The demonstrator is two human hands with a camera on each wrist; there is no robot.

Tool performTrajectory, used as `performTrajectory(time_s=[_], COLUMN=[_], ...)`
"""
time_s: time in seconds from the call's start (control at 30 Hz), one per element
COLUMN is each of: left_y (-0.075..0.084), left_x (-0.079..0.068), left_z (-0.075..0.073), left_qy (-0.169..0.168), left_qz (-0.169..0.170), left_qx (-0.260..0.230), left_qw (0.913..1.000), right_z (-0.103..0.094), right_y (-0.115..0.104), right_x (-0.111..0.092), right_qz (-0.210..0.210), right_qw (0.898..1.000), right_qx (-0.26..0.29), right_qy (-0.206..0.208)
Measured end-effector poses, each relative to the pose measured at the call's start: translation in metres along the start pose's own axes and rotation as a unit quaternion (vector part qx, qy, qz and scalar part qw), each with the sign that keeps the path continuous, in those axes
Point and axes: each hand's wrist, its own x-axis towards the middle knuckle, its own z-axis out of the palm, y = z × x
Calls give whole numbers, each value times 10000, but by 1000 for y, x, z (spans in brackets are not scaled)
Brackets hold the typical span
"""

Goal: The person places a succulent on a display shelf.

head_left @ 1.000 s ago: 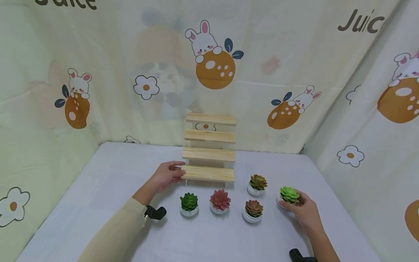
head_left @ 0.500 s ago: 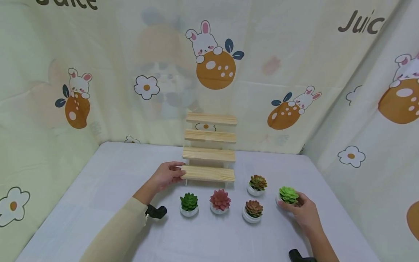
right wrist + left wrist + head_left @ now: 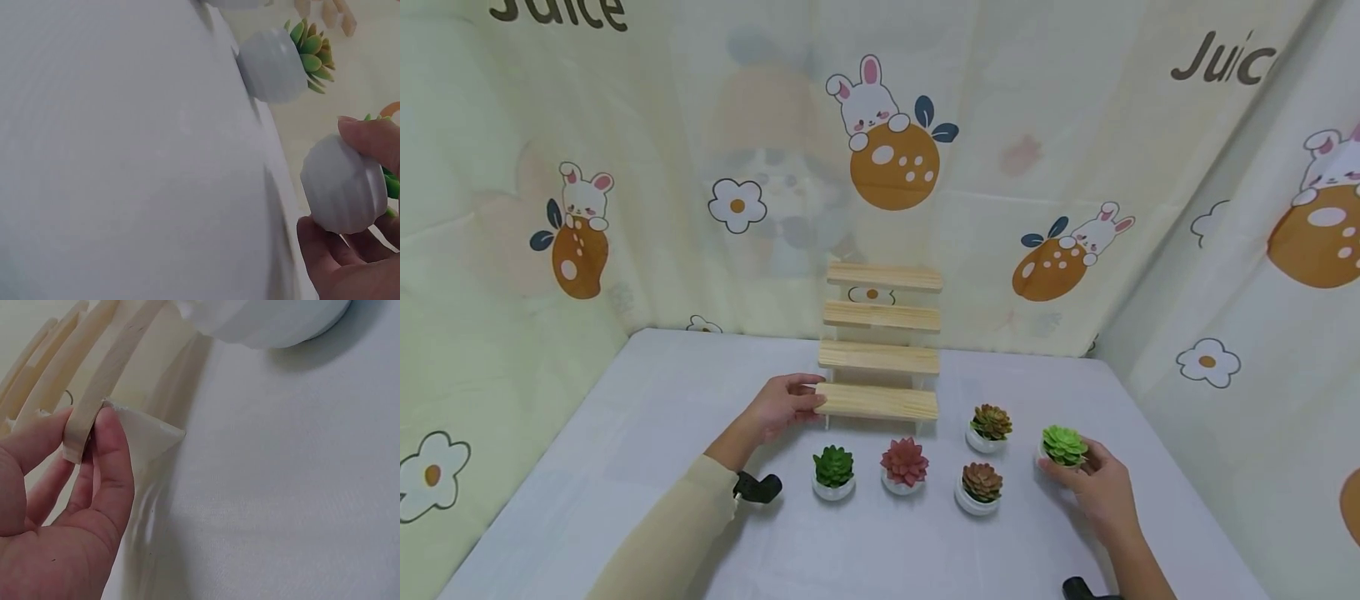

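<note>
In the head view, my left hand [image 3: 784,408] is at the left end of the bottom board of a four-step wooden display stand [image 3: 880,358]. The left wrist view shows the thumb and fingers pinching that board's end [image 3: 84,428]. Out to the right, my right hand [image 3: 1101,483] grips a bright green potted succulent [image 3: 1063,446] by its white pot. The pot [image 3: 344,184] appears slightly off the table in the right wrist view, with the thumb on one side and fingers on the other; the hand partly hides its leaves.
Before the stand are a dark green succulent [image 3: 833,468] and a red one [image 3: 905,463]. Two brownish ones, one farther back [image 3: 989,425] and one nearer [image 3: 980,485], stand between them and my right hand. A rabbit-print curtain [image 3: 985,208] hangs behind the white table [image 3: 850,558].
The head view has tilted up very slightly, so everything sits a little lower. Both hands keep their holds; the green succulent has barely shifted.
</note>
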Motion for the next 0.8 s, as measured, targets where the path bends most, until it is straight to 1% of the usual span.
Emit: performTrajectory(time_s=[0.1,0.2,0.37,0.8], left_y=[0,1,2,2], left_x=[0,-1,0,1], left_z=[0,-1,-1,1], left_qy=[-50,-31,9,107], left_qz=[-47,-143,-191,-236], left_qx=[-18,-26,36,40], left_qw=[10000,9999,9998,9997], right_z=[0,1,3,10], right_y=[-9,-17,-29,-67], right_x=[-5,-7,-10,-16], right_qz=[-117,-228,-430,-946], right_qw=[9999,9996,9987,9951], right_qx=[65,115,200,247], right_qy=[47,133,189,-154])
